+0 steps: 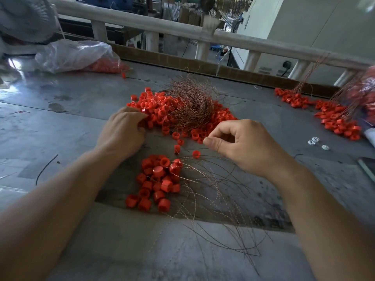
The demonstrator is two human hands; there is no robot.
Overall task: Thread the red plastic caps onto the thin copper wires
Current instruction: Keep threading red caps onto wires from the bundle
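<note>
Red plastic caps lie heaped mid-table, with a nest of thin copper wires resting on the heap. A nearer cluster of strung caps sits on wires that fan toward the person. The caps are small, hollow, rigid cylinders, judged light, smooth and prone to roll. They are best taken across the side wall, leaving the bore free. The wires are hair-fine, springy and easily kinked, so are best pinched close to the tip. Left hand: grip curled onto caps at the heap's near-left edge. Right hand: thumb and forefinger closed narrow, apparently on one wire end too fine to confirm.
</note>
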